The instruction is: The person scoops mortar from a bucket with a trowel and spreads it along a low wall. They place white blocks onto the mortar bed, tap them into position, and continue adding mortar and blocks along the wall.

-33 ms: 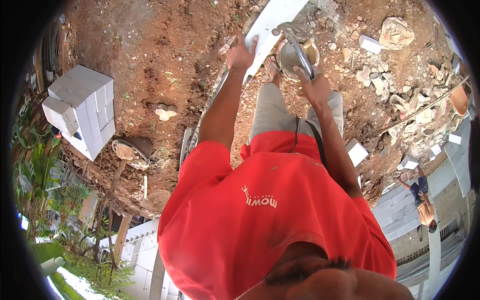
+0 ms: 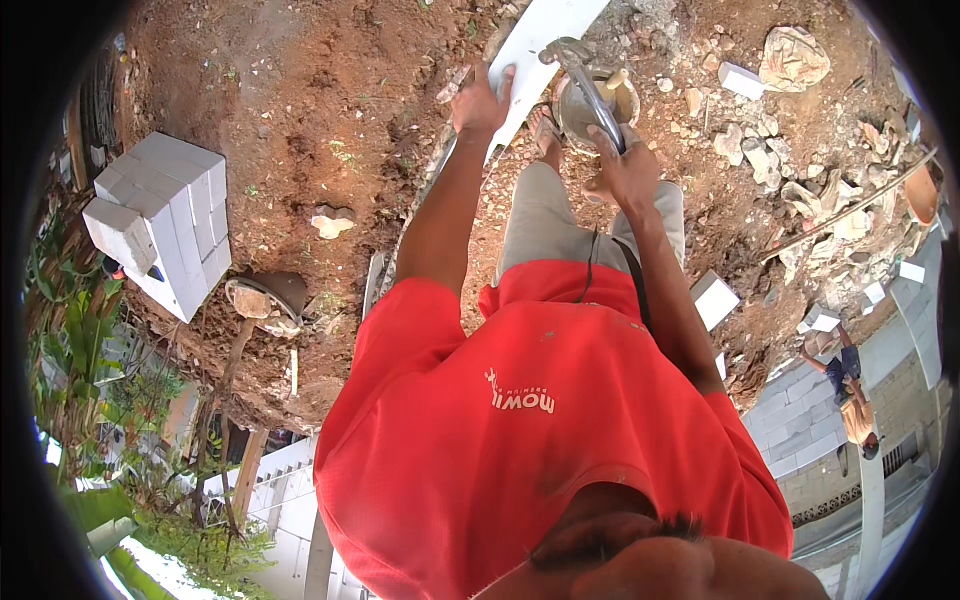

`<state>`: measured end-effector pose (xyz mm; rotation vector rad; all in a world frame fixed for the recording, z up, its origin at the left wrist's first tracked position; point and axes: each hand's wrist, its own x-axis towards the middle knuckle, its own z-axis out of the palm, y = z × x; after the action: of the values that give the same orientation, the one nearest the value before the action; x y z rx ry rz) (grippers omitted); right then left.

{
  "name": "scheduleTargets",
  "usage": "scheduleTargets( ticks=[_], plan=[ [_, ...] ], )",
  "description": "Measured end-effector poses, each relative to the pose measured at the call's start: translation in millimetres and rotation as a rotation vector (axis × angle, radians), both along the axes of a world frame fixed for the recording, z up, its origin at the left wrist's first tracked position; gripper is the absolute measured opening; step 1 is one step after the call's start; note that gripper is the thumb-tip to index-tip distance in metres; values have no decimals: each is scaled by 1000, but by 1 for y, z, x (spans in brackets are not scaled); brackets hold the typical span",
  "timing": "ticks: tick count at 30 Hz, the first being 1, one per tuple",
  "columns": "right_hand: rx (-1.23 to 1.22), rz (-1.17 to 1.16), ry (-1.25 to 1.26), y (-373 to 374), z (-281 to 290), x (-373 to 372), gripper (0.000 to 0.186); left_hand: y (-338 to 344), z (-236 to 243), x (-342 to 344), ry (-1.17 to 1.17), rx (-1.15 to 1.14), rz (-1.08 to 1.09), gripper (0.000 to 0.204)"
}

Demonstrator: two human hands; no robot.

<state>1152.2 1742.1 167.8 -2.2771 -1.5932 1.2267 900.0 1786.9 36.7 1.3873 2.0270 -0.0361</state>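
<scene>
My left hand grips the near stretch of a long white board along its left edge. My right hand is wrapped round the dark grip of a metal hammer, whose head is over the board's right side. Beneath the hammer stands a round bucket with a wooden-looking handle in it. My bare foot shows between the board and the bucket.
Stacked pale blocks and a basin are on the reddish soil at left. Rubble and a long thin pole lie at right. Another person is at far right near a block wall.
</scene>
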Motion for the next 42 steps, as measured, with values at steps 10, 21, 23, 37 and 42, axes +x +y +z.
scheduleTargets(
  ticks=[10,21,23,37,42],
  plan=[
    [69,112,60,-12,-75,-15,48,11,-2,1,-13,103,-56,63],
    [107,107,-39,-32,-94,-31,60,8,-27,-2,36,180,-68,65],
    [136,62,-117,-28,-83,-48,53,5,-20,-3,50,207,3,60],
    [161,-505,430,-88,-66,-51,45,6,-19,-2,144,263,-40,59],
    [-114,-1223,1040,-120,-95,-64,31,4,-8,-1,138,168,-93,67]
  ],
)
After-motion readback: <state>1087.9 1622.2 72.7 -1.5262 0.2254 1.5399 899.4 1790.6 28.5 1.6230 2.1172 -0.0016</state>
